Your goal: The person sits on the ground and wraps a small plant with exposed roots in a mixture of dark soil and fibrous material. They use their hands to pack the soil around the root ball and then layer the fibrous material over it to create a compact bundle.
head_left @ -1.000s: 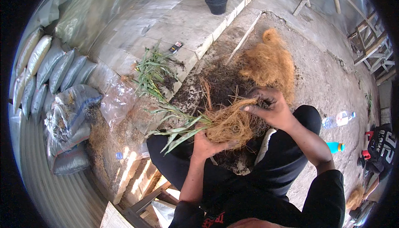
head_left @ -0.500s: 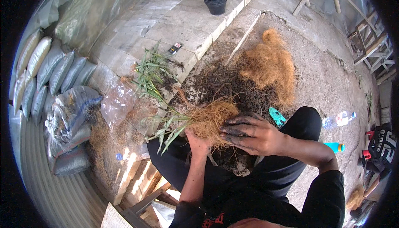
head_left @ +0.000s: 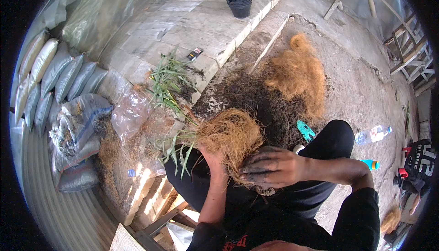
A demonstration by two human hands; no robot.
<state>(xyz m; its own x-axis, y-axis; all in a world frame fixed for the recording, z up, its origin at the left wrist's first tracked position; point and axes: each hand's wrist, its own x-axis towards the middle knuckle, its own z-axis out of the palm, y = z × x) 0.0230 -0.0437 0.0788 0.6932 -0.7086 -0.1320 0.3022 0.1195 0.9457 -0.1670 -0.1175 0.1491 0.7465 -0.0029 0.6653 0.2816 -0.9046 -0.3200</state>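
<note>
Over my lap, a leafy green plant has its base bundled in a shaggy ball of brown coconut fibre, its leaves pointing left. My left hand is closed round the near left side of the ball, its fingers partly hidden by the fibre. My right hand, dark with soil, is curved against the ball's lower right side, gripping loose strands there. Dark soil lies on the ground just beyond the ball. A larger heap of loose coconut fibre rests on the far side of that soil.
More cut plants lie on the concrete ledge, near a clear plastic bag. Stacked black pots stand farther back. A teal trowel-like tool and a plastic bottle are right. Filled sacks line the left; another person sits far right.
The fibre ball has turned and spread, covering more of the plant's stems. My right hand has slid down along its right side, closer to me.
</note>
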